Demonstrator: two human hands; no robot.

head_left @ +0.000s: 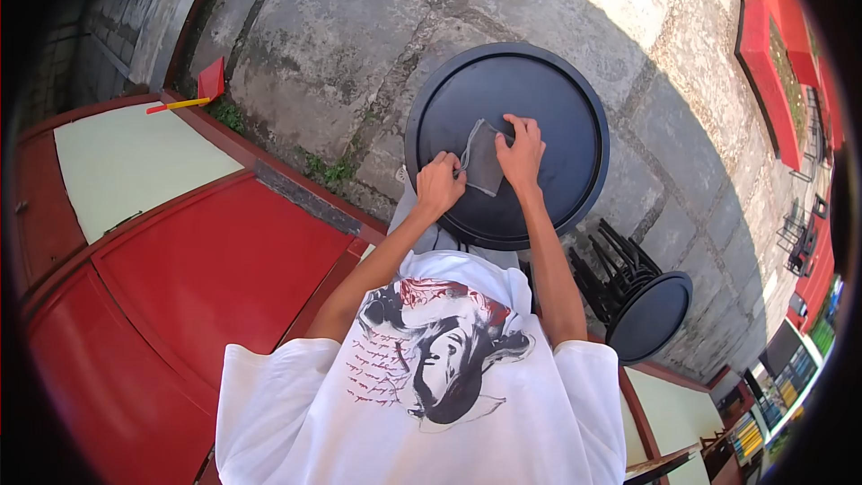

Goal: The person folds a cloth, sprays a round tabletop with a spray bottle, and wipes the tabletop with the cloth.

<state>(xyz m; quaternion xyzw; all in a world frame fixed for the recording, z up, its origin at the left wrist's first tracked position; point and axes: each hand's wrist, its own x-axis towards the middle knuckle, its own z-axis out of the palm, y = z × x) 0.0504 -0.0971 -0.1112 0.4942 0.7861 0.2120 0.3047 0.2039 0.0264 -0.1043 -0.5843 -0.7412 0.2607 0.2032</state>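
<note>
In front of me is a round black tabletop (pixel 566 171) with a raised rim. A small grey cloth (pixel 485 164), thin and with paler edges, lies on it near the middle. My left hand (pixel 440 183) pinches the cloth's left edge, where the fabric bunches up. At its upper right edge, my right hand (pixel 521 153) has curled fingers with the thumb against the cloth; the exact grip there is partly hidden.
A black round-topped stool (pixel 651 314) with several dark legs lies tipped over at right. Red and cream wall panels (pixel 224 260) run along the left. A red dustpan (pixel 211 81) with a yellow handle rests near the wall. Stone paving (pixel 332 27) surrounds the table.
</note>
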